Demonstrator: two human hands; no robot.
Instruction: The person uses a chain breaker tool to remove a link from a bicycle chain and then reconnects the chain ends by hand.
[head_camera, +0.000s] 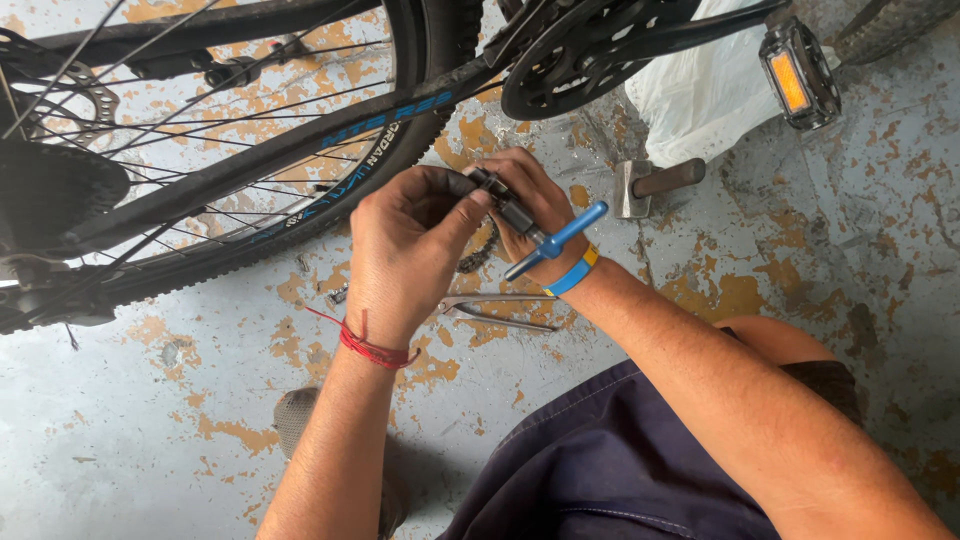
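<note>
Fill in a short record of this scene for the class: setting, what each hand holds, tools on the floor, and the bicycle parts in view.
Setting: worn painted floor beside a bicycle
Left hand: grips the dark body of a small tool with a blue handle
Right hand: holds the same tool from behind
Chain: hangs below the hands
Floor tools: pliers, hammer
Bicycle parts: rear wheel, chainring, pedal

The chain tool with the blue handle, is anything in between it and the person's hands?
No. Both hands already grip the chain tool: the left hand pinches its dark end, and the right hand wraps it from behind. The blue handle sticks out free. Nothing visible sits between.
</note>
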